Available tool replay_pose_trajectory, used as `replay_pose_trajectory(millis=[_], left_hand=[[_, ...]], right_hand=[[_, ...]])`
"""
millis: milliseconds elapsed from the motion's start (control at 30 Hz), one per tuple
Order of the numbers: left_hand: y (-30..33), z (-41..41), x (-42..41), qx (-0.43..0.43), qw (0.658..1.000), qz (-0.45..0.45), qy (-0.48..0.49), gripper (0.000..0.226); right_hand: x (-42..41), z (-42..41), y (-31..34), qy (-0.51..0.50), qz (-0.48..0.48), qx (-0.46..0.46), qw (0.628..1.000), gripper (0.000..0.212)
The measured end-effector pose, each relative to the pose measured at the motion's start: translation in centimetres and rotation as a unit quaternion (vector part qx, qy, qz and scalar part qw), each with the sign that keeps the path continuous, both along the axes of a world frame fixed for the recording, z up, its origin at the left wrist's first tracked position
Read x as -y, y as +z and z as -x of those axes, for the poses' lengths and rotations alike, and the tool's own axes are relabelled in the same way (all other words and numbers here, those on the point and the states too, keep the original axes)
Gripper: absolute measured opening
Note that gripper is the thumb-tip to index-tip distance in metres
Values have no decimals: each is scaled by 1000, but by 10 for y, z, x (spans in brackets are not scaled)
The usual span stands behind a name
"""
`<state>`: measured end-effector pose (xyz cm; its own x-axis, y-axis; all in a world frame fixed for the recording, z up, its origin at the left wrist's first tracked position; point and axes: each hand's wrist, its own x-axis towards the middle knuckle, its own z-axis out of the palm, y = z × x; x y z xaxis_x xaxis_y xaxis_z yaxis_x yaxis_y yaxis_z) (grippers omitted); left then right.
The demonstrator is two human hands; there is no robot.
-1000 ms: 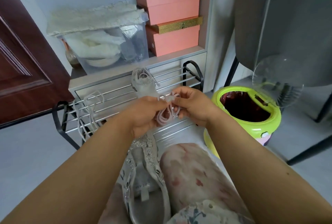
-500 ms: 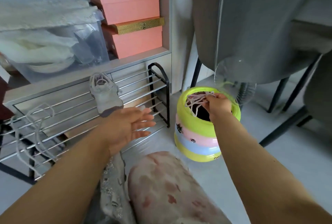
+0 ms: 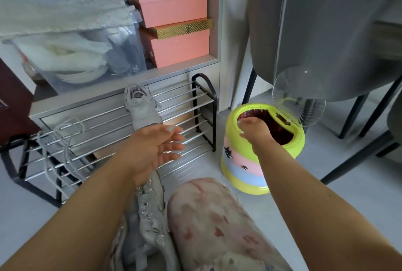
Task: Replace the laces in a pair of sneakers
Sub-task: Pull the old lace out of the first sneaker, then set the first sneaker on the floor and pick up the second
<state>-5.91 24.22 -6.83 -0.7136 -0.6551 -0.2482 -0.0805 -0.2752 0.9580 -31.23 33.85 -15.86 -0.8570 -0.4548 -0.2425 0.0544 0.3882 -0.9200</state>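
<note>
A grey sneaker stands laced on the metal shoe rack. The second grey sneaker, trimmed with sparkly stones, lies in my lap without a lace. A loose white lace is draped over the rack's bars at the left. My left hand hovers open, palm turned right, above the lap sneaker's toe. My right hand hangs over the mouth of the yellow-green bin, fingers apart, with nothing visible in it.
The bin's clear round lid stands raised behind it. Pink boxes and a clear storage tub sit on the shelf above the rack. Grey chairs with black legs stand at the right. My knee is in the foreground.
My right hand carried the bundle of old laces from my lap to the bin; the laces are no longer in it. My left hand let go and opened.
</note>
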Motion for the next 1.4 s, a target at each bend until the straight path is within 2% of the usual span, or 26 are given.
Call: replay_pose_trajectory(millis=[200, 333, 433, 500, 567, 667, 800, 900, 1067, 1200, 1400], left_hand=[[13, -35, -3, 21, 997, 62, 46, 17], [19, -64, -5, 103, 977, 153, 103, 16], [21, -93, -15, 220, 931, 283, 63, 18], [20, -113, -22, 261, 900, 347, -25, 19], [17, -127, -25, 291, 877, 365, -113, 21], [12, -138, -27, 311, 873, 339, -162, 31], [11, -138, -31, 305, 890, 302, -156, 26], [9, -137, -32, 299, 897, 292, -141, 20], [14, -142, -33, 306, 884, 317, -155, 15], [15, -140, -20, 321, 875, 339, -128, 17], [7, -132, 15, 325, 879, 341, -71, 12]], right_hand=[[31, -83, 45, 150, 114, 32, 982, 12], [42, -132, 69, 265, 96, -23, 959, 13], [35, -164, 83, 423, 55, -61, 902, 14], [25, -179, 92, 538, 13, -73, 840, 14], [17, -188, 99, 614, -37, -82, 784, 14], [11, -194, 101, 657, -85, -87, 744, 14], [9, -200, 98, 681, -128, -78, 717, 18], [8, -202, 98, 678, -138, -92, 716, 15], [8, -201, 98, 674, -133, -113, 718, 16], [22, -201, 98, 649, -138, -139, 735, 18], [60, -203, 102, 600, -163, -158, 767, 35]])
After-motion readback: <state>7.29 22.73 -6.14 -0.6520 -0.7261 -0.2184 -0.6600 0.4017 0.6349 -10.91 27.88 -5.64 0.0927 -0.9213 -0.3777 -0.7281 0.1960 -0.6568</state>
